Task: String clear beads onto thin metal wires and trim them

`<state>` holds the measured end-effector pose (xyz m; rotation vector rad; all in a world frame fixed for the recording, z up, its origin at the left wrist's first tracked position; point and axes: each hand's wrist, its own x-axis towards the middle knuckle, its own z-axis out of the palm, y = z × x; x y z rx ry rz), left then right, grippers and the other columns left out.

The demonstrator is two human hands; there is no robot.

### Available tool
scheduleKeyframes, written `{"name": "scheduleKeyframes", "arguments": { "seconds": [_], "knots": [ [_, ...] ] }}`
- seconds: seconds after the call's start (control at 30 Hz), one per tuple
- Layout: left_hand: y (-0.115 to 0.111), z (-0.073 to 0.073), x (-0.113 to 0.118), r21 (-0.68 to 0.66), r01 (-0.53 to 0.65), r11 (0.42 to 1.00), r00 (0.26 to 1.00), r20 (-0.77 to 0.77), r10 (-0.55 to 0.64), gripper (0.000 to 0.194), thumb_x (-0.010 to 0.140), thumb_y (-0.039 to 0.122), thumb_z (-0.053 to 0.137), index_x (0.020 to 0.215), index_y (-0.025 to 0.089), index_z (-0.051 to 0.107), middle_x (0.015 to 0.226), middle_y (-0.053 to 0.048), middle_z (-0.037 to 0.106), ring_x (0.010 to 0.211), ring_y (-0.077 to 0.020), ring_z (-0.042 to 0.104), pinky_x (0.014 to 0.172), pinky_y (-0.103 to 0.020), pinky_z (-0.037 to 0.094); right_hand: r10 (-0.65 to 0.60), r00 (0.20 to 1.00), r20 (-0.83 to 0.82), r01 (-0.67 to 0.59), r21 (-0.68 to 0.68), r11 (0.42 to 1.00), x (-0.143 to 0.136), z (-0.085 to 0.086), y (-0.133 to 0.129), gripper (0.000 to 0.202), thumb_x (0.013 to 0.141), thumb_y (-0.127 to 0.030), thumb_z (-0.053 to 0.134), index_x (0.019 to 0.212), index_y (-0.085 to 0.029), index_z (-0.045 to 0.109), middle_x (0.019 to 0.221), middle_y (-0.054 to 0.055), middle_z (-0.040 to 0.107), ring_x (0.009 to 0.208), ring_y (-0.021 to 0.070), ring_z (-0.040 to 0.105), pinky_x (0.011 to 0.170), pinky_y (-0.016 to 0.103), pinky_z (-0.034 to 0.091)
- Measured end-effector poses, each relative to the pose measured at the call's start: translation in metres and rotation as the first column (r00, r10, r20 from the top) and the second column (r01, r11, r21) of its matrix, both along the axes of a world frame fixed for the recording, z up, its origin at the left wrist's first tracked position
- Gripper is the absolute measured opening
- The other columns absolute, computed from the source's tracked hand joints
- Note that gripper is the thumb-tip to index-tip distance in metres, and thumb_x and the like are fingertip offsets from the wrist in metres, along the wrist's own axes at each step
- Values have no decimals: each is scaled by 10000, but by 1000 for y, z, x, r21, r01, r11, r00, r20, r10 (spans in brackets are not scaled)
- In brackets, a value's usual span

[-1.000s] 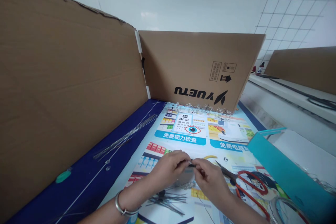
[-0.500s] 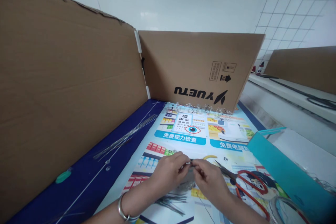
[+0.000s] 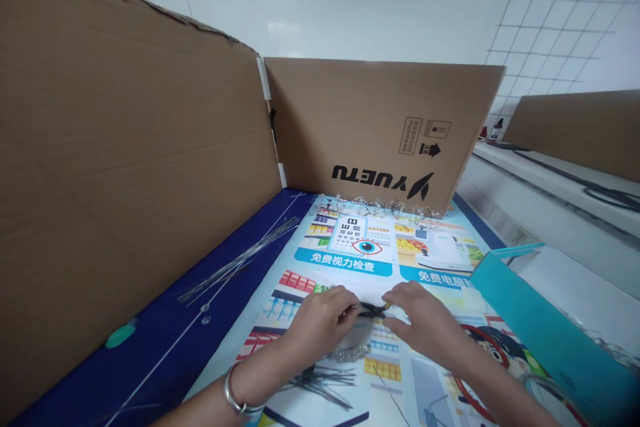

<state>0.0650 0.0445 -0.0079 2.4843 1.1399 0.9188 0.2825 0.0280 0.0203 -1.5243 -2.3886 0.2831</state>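
Note:
My left hand (image 3: 325,317) has its fingers pinched together; what they hold is too small or hidden to name. Beside its fingertips is a dark metal tool (image 3: 373,310) with a yellow part, perhaps small pliers. My right hand (image 3: 425,313) is at the tool's yellow end, thumb and forefinger apart around it; I cannot tell whether they touch. Just below the hands sits a clear container (image 3: 353,352) with a beaded-looking rim. Cut dark wires (image 3: 325,383) lie in a bundle below my left hand. My right forearm partly covers red-handled scissors (image 3: 467,395).
Long thin wires (image 3: 245,260) lie on the blue cloth at left. Small wire-and-bead pieces (image 3: 385,205) line the foot of the cardboard wall (image 3: 370,120). A teal-edged box (image 3: 540,320) stands at right, near a wire coil (image 3: 550,387). Another cardboard wall (image 3: 135,147) rises at left.
My hands have drawn apart. The right hand has moved slightly right and spread its thumb and forefinger, uncovering the dark tool. Its forearm now covers more of the scissors.

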Motion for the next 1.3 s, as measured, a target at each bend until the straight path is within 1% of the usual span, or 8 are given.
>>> {"name": "scheduleKeyframes", "arguments": {
  "seconds": [0.1,0.23,0.43,0.63,0.83,1.0,1.17,1.3],
  "knots": [
    [0,2,-1,3,-7,1000,1000,-9,7,123,814,182,477,833,187,598,733,-25,610,658,-132,552,597,-220,414,58,983,172,-60,8,998,7,2,-1,414,694,-325,630,1090,-224,557,996,72,576,980,249,469,830,346,359],
    [0,2,-1,11,-4,1000,1000,10,4,133,824,189,472,848,189,602,743,-29,619,661,-130,556,595,-217,415,89,954,285,-95,6,995,3,-2,-3,295,724,-291,578,1008,-211,569,938,76,557,909,240,464,776,346,349],
    [0,-1,-1,64,18,998,999,31,-20,151,838,197,466,884,181,609,747,-41,632,682,-139,573,620,-229,430,32,929,370,-69,87,994,-10,-7,-6,141,701,-181,492,830,-172,548,849,91,525,850,245,442,706,348,330],
    [1,-3,-2,113,51,992,998,40,-56,153,841,182,457,896,183,599,754,-41,638,699,-141,582,643,-235,440,-16,916,400,-38,127,991,-15,-15,-6,149,702,-154,477,843,-156,525,841,109,519,814,252,446,661,347,332],
    [3,-7,-3,98,36,995,998,51,-41,161,831,167,466,910,189,604,773,-41,644,720,-145,593,656,-236,444,-59,978,198,48,62,997,-6,-7,-1,162,828,-177,393,948,-172,502,887,84,544,854,220,478,682,302,357],
    [4,-10,-1,14,-2,1000,996,87,1,148,811,144,477,865,189,607,761,-28,636,710,-139,580,647,-235,433,32,999,-7,-32,-95,995,-2,15,-6,174,882,-294,360,816,-207,496,796,30,548,744,170,499,626,260,362],
    [4,-6,1,-91,-41,995,983,172,57,114,782,161,520,825,193,621,744,-13,631,695,-131,563,636,-226,420,48,999,5,-46,-189,981,-2,32,-12,212,871,-336,391,751,-213,514,742,11,568,670,155,509,556,246,323],
    [5,-2,2,-279,-16,960,963,253,89,98,782,205,527,795,191,623,693,8,614,621,-116,557,581,-208,423,38,998,56,-26,-195,980,0,32,-12,247,873,-343,385,719,-209,524,716,12,580,650,153,522,537,247,297]
  ]
}}
